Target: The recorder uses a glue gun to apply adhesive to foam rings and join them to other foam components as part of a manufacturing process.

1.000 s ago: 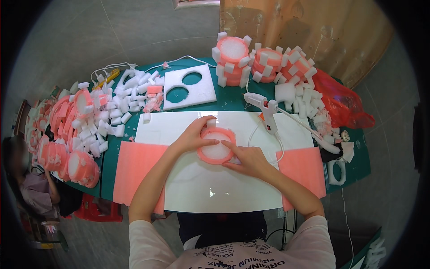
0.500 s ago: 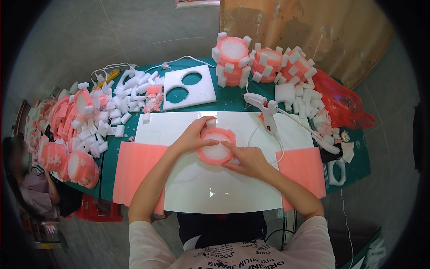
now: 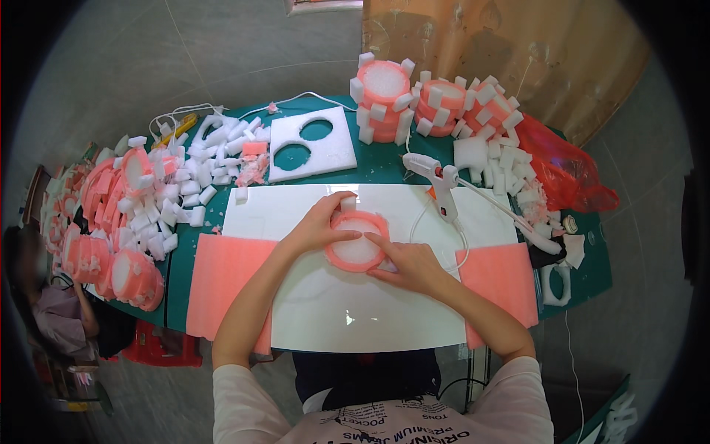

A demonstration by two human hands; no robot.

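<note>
Over the white board (image 3: pixel 362 318) I hold a round foam piece (image 3: pixel 356 249) with a pink rim and a whitish middle. My left hand (image 3: pixel 325 224) grips its left and far side, the thumb lying across the top. At the far rim, beside the left fingers, stands a small white foam block (image 3: pixel 349 204). My right hand (image 3: pixel 405 262) closes on the near right side, its thumb over the rim and its fingers along the edge. The undersides of the fingers are partly hidden. A white glue gun (image 3: pixel 442 189) stands right of the hands, its cord on the board.
Pink foam sheets (image 3: pixel 229 285) flank the board. Beyond it lies a white foam plate (image 3: pixel 339 155) with two round holes. White foam blocks (image 3: pixel 166 211) are heaped at left. Stacked pink foam rounds (image 3: pixel 384 103) stand at the back, near a red plastic bag (image 3: pixel 566 170). Someone sits at far left.
</note>
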